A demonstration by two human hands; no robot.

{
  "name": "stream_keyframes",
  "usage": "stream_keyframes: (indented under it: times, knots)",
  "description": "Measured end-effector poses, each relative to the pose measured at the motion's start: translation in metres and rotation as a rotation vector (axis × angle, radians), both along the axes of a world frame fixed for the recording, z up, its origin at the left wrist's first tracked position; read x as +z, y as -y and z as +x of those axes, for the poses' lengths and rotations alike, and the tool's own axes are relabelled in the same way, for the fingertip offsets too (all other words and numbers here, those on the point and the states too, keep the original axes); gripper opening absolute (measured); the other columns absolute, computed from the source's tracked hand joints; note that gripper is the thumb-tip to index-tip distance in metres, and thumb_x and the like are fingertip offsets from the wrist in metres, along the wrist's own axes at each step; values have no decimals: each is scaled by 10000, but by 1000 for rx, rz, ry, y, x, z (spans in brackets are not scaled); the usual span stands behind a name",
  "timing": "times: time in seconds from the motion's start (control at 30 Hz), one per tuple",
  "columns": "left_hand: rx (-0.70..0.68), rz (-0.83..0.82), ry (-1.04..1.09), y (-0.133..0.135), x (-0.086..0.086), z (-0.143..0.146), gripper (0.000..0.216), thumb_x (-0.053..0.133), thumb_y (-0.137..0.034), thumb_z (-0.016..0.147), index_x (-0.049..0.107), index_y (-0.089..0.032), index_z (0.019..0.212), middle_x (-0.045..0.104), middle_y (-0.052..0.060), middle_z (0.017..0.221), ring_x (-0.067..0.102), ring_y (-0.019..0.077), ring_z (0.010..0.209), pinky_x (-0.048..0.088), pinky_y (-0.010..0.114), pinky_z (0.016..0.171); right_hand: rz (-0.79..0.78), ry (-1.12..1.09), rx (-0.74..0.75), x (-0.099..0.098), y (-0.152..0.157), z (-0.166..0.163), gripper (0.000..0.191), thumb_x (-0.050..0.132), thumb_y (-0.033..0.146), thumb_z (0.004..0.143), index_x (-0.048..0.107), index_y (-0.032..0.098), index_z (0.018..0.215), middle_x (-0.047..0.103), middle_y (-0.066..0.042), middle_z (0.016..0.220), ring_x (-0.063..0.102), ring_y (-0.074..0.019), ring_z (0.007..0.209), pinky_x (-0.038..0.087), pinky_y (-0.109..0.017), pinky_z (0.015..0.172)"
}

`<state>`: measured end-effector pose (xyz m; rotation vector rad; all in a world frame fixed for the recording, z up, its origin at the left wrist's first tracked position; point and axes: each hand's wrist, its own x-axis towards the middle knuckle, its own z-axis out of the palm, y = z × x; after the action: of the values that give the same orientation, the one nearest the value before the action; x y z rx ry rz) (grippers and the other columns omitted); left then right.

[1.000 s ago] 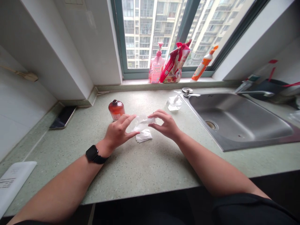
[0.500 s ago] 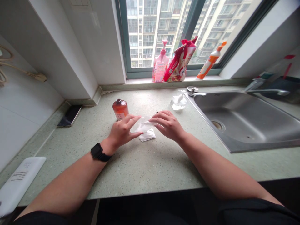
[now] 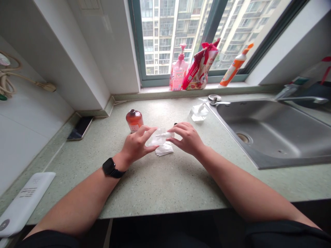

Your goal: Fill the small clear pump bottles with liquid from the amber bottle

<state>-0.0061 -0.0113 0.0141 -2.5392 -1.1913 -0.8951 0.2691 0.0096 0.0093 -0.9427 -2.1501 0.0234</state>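
Observation:
My left hand and my right hand meet over the green speckled counter, both pinching a small clear plastic wrapper held just above it. A folded white tissue lies on the counter right under the wrapper. A small orange bottle stands just behind my left hand. A black watch is on my left wrist.
A steel sink with its tap fills the right. A clear pump dispenser stands by the sink. On the sill are a pink pump bottle, a red bag and an orange bottle. A phone and a white device lie at left.
Both hands have stayed on the wrapper, with my right fingers curling over it more. The view has shifted slightly; nothing on the counter has moved.

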Motion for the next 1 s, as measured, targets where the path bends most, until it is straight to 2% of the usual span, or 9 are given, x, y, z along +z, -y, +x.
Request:
stream_keyframes:
  times: [0.17, 0.23, 0.3, 0.43, 0.57, 0.7, 0.8, 0.9, 1.0]
  knots:
    - [-31, -11, -15, 0, 0, 0, 613, 732, -568, 992, 608, -266, 1510, 745, 94, 1251, 784, 230, 998, 662, 305, 761, -89, 66, -62, 0, 3, -3, 417, 581, 586, 1064, 712, 252, 851, 733, -56, 867, 637, -231, 837, 461, -437, 876]
    - [-29, -11, -17, -1, 0, 0, 607, 740, -548, 993, 603, -267, 1514, 744, 94, 1261, 787, 233, 1010, 663, 303, 761, -109, 67, -72, 1, 4, -3, 400, 574, 602, 1057, 709, 252, 917, 732, -61, 902, 639, -241, 863, 462, -442, 886]
    - [-26, -3, -14, -1, 0, -1, 603, 749, -528, 992, 600, -264, 1514, 742, 96, 1270, 788, 236, 1019, 665, 304, 755, -111, 46, -64, 3, 6, -3, 364, 607, 603, 1028, 695, 252, 1065, 736, -81, 1006, 650, -269, 939, 476, -455, 909]
    - [-26, -2, -1, -2, 1, -2, 607, 766, -489, 988, 589, -260, 1521, 736, 98, 1279, 781, 232, 1000, 673, 314, 756, -92, 10, 44, 8, 10, -2, 348, 633, 504, 993, 620, 252, 1233, 703, -116, 1172, 645, -308, 1075, 509, -482, 963]
    - [-19, -14, 4, -3, 0, -3, 605, 756, -486, 992, 584, -269, 1529, 727, 104, 1283, 771, 245, 1046, 684, 329, 797, -119, 13, 133, 8, 10, -1, 374, 624, 546, 994, 628, 263, 1238, 684, -120, 1220, 629, -321, 1151, 516, -506, 1017]
    - [-27, -18, 13, -3, 0, -4, 596, 756, -483, 993, 583, -284, 1528, 721, 100, 1293, 772, 240, 1054, 691, 336, 833, -213, -10, 118, 3, 2, 4, 492, 469, 685, 1056, 685, 250, 1138, 690, -123, 1189, 630, -323, 1148, 520, -526, 1019]
    - [-17, -11, 27, -4, 0, -4, 598, 763, -468, 992, 578, -286, 1530, 720, 99, 1295, 771, 248, 1076, 694, 349, 854, -233, -78, 88, 0, -4, 9, 560, 383, 716, 1073, 678, 259, 1204, 688, -122, 1197, 637, -324, 1160, 525, -546, 1037]
    - [-1, 4, 23, -4, 0, -5, 592, 774, -447, 988, 583, -280, 1523, 722, 98, 1302, 775, 242, 1057, 694, 351, 862, -177, -201, 73, 2, -2, 11, 533, 496, 687, 1052, 604, 283, 1382, 650, -132, 1282, 627, -328, 1219, 553, -536, 1042]
    - [-4, 22, 23, -4, -1, -6, 588, 780, -428, 987, 585, -273, 1519, 720, 100, 1307, 775, 239, 1056, 692, 346, 855, -103, -184, 116, 7, 4, 8, 452, 601, 612, 1027, 627, 315, 1368, 593, -130, 1375, 592, -339, 1304, 553, -549, 1090]
